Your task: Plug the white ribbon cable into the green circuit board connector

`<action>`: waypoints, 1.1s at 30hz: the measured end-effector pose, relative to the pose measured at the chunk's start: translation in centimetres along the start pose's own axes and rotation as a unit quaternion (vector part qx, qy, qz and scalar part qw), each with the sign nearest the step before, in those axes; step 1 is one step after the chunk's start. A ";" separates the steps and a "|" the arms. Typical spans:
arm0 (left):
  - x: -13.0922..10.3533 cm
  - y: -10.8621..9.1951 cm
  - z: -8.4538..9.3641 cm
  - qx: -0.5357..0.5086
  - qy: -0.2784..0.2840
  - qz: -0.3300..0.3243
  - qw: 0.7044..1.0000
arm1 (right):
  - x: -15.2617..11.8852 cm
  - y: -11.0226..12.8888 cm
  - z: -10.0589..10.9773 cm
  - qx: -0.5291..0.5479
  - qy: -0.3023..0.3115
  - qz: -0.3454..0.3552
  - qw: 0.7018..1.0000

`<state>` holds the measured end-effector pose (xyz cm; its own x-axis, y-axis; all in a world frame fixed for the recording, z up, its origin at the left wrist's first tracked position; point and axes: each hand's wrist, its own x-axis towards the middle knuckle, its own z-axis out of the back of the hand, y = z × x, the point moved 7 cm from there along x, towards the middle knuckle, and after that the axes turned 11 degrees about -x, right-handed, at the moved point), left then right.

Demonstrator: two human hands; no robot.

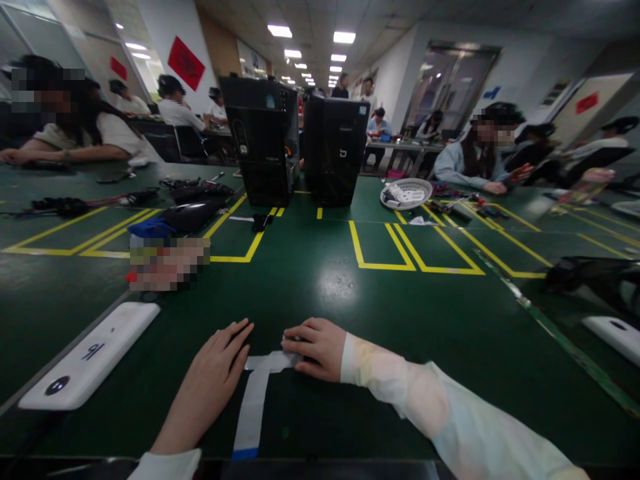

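Ribbon cable (pixel 251 410), flat, white, blue-tipped, lies on the dark green tabletop (pixel 400 307) near our edge: a short crosspiece spans our hands, a longer leg runs toward us. Our bare left hand (pixel 213 367) is palm down, fingers loosely extended, released, thumb side at the crosspiece's left end; contact unclear. Our right hand (pixel 320 350), in a sheer pale sleeve (pixel 380 377), bends its fingers over the right end; we can't tell whether they pinch it or just rest. Left of us: long white rounded device (pixel 95 357) with dark round spot. Ahead: two black computer towers (pixel 263 147), yellow tape outlines (pixel 387 267), round white plastic basket (pixel 425 195). Co-worker in light blue (pixel 465 163) sits ahead right.
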<state>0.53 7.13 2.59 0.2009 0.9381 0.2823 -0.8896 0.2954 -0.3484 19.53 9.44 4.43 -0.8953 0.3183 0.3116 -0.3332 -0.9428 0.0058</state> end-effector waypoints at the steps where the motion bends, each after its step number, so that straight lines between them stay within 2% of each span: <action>1: 0.0 0.0 0.0 0.000 0.001 -0.001 1.000 | 0.0 0.0 0.0 0.000 0.007 0.000 1.000; 6: -0.1 0.1 -0.1 0.002 0.007 0.007 1.000 | -0.4 0.0 0.2 0.005 0.023 -0.008 1.000; 8: -0.1 0.3 -0.1 0.002 0.007 0.012 1.000 | -1.0 -0.8 0.6 0.001 0.017 -0.022 1.000; 10: -0.2 0.4 -0.1 0.002 0.006 0.018 1.000 | -2.3 -2.9 1.3 -0.023 0.011 -0.063 0.998; 13: -0.2 0.5 -0.1 0.000 0.008 0.022 1.000 | -6.4 -9.1 2.9 -0.106 -0.005 -0.192 0.976; 15: -0.2 0.4 -0.1 -0.002 0.007 0.019 1.000 | -11.2 -14.6 4.3 -0.180 -0.019 -0.331 0.926; 17: -0.2 0.4 -0.1 -0.003 0.004 0.019 1.000 | -17.7 -19.6 6.1 -0.244 -0.036 -0.479 0.842; 19: -0.2 0.5 -0.1 -0.004 0.001 0.020 1.000 | -24.6 -22.9 7.7 -0.275 -0.043 -0.595 0.754; 21: -0.2 0.5 -0.1 -0.005 -0.003 0.018 1.000 | -31.3 -24.3 9.1 -0.263 -0.035 -0.713 0.649; 24: -0.2 0.5 -0.1 -0.009 -0.009 0.011 1.000 | -37.4 -23.6 10.8 -0.252 -0.030 -0.788 0.560; 26: -0.2 0.4 -0.2 -0.011 -0.007 0.009 1.000 | -39.3 -22.7 11.4 -0.246 -0.023 -0.809 0.533; 28: -0.2 0.4 -0.2 -0.010 -0.006 0.012 1.000 | -40.3 -22.1 11.5 -0.233 -0.007 -0.823 0.518; 33: -0.1 0.6 0.0 -0.009 -0.006 0.029 1.000 | -41.3 -22.2 11.4 -0.192 0.039 -0.834 0.516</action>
<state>-0.05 7.19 2.33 0.1434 0.9515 0.2723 -0.8919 0.2435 -0.3810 67.28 16.06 2.23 0.7265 0.6731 0.1382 -0.6808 0.7324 0.0120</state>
